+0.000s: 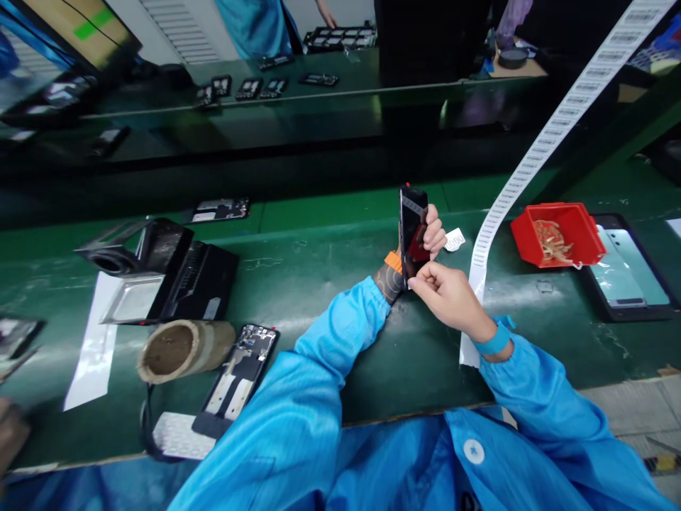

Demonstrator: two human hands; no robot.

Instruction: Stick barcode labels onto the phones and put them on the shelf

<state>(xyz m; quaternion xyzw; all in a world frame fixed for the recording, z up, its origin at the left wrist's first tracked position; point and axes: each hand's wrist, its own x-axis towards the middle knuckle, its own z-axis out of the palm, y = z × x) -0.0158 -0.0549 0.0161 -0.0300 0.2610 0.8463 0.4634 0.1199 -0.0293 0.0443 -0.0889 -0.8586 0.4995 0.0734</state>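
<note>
My left hand [435, 234] is closed around a dark smartphone [413, 231], held upright and slightly tilted above the bench. Its glossy face reflects the label strip, and a small red bit shows at its top edge. At the phone's lower corner, my right hand [444, 292] is closed in a pinch. Whatever lies between that thumb and finger is too small to make out. A small white printed label [454, 240] lies on the bench just right of my left fingers. Beside my right hand a long strip of barcode labels [511, 188] runs down to the bench.
A red bin [557, 234] of tan rubber-like bands overlaps a black tray [611, 298] with a pale phone panel. To the left are a brown tape roll [186, 349], an opened phone [242, 376] and a black device [186, 273]. Another person's hand [10, 429] shows at far left.
</note>
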